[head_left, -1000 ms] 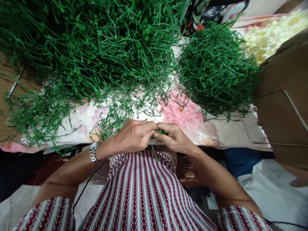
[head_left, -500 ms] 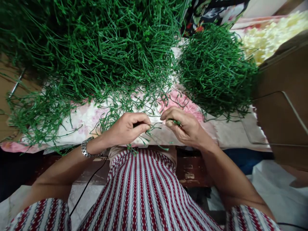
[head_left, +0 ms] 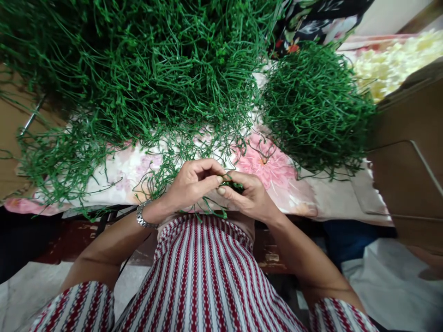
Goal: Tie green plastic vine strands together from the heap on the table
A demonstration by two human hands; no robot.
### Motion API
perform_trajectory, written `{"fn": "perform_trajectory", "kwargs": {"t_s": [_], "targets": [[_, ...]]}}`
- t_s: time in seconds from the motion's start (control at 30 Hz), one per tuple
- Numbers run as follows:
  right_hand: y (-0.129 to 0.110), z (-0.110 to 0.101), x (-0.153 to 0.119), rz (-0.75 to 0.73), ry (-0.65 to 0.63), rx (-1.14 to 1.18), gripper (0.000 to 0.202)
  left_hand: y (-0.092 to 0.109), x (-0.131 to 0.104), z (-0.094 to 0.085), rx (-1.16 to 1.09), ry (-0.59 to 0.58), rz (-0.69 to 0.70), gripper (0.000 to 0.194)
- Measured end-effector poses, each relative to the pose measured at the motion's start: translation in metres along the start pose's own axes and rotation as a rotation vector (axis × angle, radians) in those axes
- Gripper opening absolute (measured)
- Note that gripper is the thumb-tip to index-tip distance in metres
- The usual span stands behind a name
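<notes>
My left hand [head_left: 199, 182], with a metal-band watch on its wrist, pinches thin green plastic stems [head_left: 211, 207] whose ends hang below the fingers. Its fingertips meet those of my right hand [head_left: 247, 193] above the table's near edge. Curled round a few dark green pieces [head_left: 235, 185], the right hand has its thumb pressed on them. Exactly where the pieces join between the fingertips is hidden. Loose green stems [head_left: 159, 168] lie on the flowered cloth [head_left: 266, 161] just beyond and left of my hands.
A large heap of green stems [head_left: 145, 69] fills the back left, and a smaller heap [head_left: 314, 106] stands at the right. Pale yellow petals [head_left: 387, 60] lie at the far right behind a brown cardboard piece [head_left: 408, 170]. Black floral fabric [head_left: 318, 23] shows at the back.
My hands were apart and have come together, the right one moving left to meet the left. The view has shifted slightly.
</notes>
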State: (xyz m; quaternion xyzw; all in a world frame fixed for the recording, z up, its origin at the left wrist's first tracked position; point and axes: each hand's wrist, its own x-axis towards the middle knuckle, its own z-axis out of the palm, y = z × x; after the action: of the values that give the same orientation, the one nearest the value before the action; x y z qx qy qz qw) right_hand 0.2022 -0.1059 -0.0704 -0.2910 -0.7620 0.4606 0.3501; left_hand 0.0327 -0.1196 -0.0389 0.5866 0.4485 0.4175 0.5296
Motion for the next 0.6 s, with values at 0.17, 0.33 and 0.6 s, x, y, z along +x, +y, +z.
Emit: {"fn": "perform_trajectory", "kwargs": {"t_s": [0.17, 0.33, 0.6], "targets": [[-0.006, -0.004, -0.002, -0.034, 0.080, 0.000, 0.009, -0.005, 0.000, -0.005, -0.181, -0.031, -0.053, 0.021], [-0.007, -0.016, -0.002, -0.043, 0.033, -0.105, 0.009, 0.001, -0.004, -0.005, 0.131, -0.188, -0.086, 0.005], [-0.005, -0.029, -0.002, 0.025, -0.179, 0.035, 0.012, 0.001, -0.002, -0.002, 0.316, -0.235, -0.060, 0.022]]}}
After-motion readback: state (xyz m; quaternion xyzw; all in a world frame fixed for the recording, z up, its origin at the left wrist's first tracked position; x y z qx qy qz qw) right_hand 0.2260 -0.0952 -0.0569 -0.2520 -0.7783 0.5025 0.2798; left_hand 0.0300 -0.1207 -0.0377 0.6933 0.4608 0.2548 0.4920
